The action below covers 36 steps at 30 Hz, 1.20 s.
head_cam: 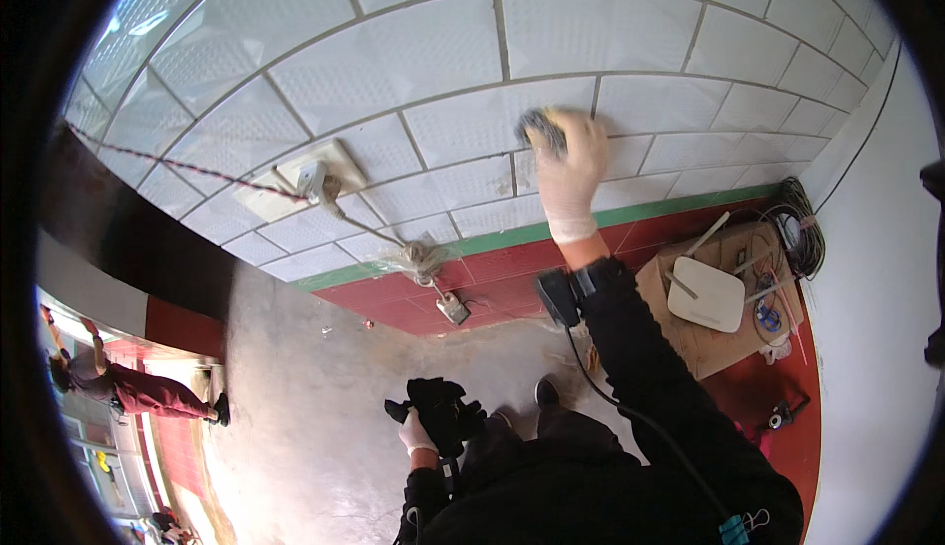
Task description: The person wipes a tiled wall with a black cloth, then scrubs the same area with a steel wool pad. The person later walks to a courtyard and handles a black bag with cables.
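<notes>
My right hand [577, 165], in a thin white glove, holds a grey scouring pad [533, 129] with some yellow beside it. It presses the pad to the white textured wall tiles [450, 128], and the hand is slightly blurred. Lower down, my left hand [416, 433], also gloved in white, grips a black fabric bundle [437, 412] that looks like a pair of gloves. That bundle hangs in front of my legs, above the concrete floor [310, 397].
Left on the wall, a plug [316, 179] sits in a socket plate [347, 165]; its cord runs to a small adapter [452, 309]. A white router [706, 295] rests on a cardboard box [664, 264] beside coiled cable [808, 238]. Another person [140, 390] stands far left.
</notes>
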Motion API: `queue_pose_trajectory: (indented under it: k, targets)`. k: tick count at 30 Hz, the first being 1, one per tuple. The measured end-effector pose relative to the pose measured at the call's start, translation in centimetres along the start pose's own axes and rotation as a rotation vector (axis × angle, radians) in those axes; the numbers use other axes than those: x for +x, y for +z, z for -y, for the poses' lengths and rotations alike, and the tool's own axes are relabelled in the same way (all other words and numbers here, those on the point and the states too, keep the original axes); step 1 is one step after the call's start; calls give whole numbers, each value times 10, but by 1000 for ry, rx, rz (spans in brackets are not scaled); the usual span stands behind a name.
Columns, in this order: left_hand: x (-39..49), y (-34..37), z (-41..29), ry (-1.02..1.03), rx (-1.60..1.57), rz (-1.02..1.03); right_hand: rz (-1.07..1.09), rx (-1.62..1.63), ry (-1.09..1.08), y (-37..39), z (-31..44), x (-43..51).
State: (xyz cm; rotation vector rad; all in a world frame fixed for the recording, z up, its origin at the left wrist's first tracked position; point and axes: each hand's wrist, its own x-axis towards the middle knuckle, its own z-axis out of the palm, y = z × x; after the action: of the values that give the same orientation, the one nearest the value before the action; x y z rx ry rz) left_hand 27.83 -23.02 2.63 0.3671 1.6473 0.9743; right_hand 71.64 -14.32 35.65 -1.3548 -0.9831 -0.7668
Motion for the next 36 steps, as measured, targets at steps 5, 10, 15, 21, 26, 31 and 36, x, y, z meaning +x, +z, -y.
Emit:
queue_pose_trajectory:
  k: [5,10,15,21,26,31,36]
  targets:
    - [-3,17,-12,-18,50,17,-93,79,-53,0,-19,-19]
    - [8,51,-47,-40,31,102,-42,97,97,20,-21,-13]
    - [28,60,-68,14,47,188,-84,71,42,20,-9,-31]
    - [39,50,-69,37,85,206,-163,17,189,25,-19,-25]
    - [50,37,-60,51,162,163,-169,35,2,24,-9,-35]
    - [66,36,-46,59,167,199,-181,10,138,36,-12,-37]
    - [67,40,-49,-11,99,165,-123,-19,58,18,-29,-32]
